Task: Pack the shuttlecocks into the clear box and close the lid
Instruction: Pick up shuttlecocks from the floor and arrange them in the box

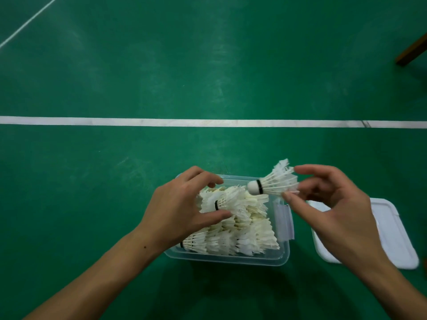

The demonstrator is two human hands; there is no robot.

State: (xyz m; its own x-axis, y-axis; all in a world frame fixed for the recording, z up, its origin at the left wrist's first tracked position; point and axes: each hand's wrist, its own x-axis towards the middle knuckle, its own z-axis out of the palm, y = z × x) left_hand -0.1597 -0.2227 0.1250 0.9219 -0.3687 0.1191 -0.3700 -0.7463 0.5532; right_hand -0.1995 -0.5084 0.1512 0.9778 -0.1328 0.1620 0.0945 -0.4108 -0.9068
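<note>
A clear plastic box (283, 256) stands on the green floor, piled with several white feather shuttlecocks (242, 229). My left hand (182, 211) reaches over the box's left side, its thumb and fingers curled round a shuttlecock (221, 202) on top of the pile. My right hand (332, 204) pinches another white shuttlecock (272, 181) by its feathers above the box's far right corner, cork pointing left. The white lid (392, 239) lies flat on the floor to the right of the box, partly hidden by my right hand.
A white court line (138, 121) crosses the green floor beyond the box, and a second line (27, 23) runs diagonally at the top left. A brown wooden piece (413, 50) juts in at the top right edge.
</note>
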